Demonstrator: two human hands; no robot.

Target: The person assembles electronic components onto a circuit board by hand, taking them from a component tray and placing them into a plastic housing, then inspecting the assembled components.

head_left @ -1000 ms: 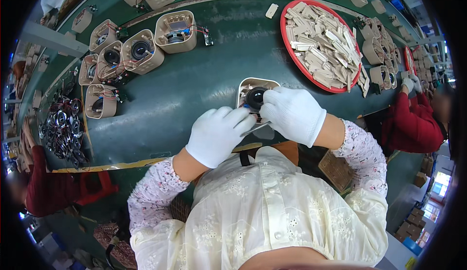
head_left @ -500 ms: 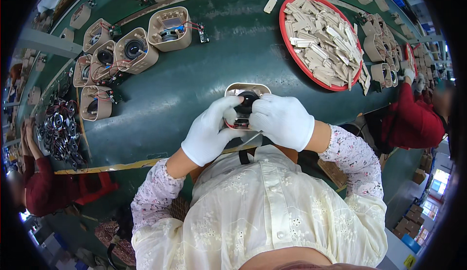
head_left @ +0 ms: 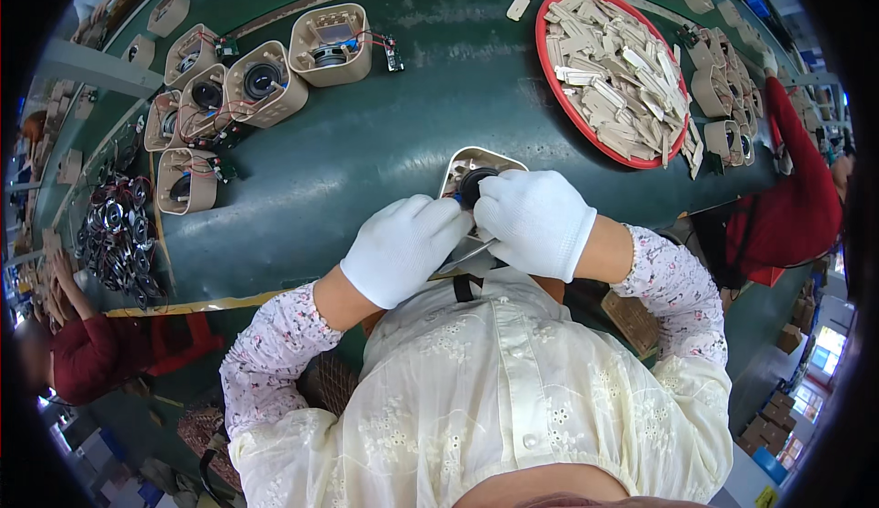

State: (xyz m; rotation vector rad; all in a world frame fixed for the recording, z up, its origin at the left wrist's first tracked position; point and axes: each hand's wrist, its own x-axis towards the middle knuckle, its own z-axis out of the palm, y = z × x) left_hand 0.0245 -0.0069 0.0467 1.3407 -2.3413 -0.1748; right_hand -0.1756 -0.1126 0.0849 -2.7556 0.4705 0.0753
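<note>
The plastic box [head_left: 469, 162] sits left of the red basin [head_left: 544, 50], nearer the wearer; likely light and stiff, best held by its walls. Its speaker [head_left: 477, 184] is probably fragile. Left hand [head_left: 403, 244] and right hand [head_left: 538, 219] have curled fingers; grip cannot be determined. Compared with earlier, the left thumb is off the speaker.

White knit glove [head_left: 540, 224] on each hand [head_left: 403, 247], flower-printed elasticated sleeves [head_left: 273, 341], cream flower-embroidered buttoned blouse [head_left: 444, 384]
</note>
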